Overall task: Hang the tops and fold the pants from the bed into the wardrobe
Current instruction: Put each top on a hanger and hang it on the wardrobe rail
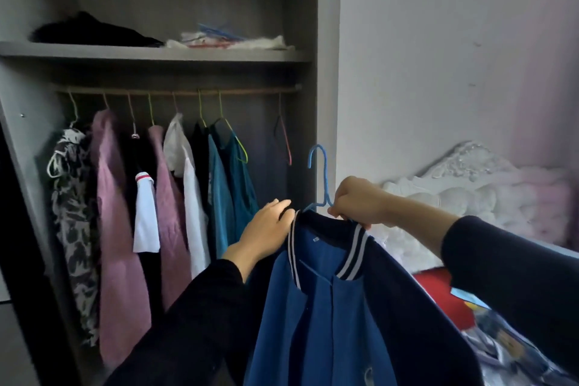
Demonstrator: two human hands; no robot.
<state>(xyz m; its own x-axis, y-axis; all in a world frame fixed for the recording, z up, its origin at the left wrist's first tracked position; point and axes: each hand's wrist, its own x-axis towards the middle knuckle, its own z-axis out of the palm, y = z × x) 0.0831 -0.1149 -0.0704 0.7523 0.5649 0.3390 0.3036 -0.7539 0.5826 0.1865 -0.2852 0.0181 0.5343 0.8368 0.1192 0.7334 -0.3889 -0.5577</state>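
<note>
A blue jacket (322, 307) with navy sleeves and a striped collar hangs on a blue hanger (319, 172) in front of the open wardrobe. My right hand (357, 200) grips the hanger at its neck, above the collar. My left hand (269, 229) holds the jacket's left shoulder at the collar edge. The hanger's hook points up, below and to the right of the wardrobe rail (188, 91). Several tops hang on the rail, among them a pink top (119, 229) and a teal top (228, 185).
An empty dark hanger (283, 141) hangs at the rail's right end. The shelf (150, 53) above holds a black garment (91, 31) and spare hangers (216, 36). The bed (488, 332) with clothes and a white headboard (463, 172) lies to the right.
</note>
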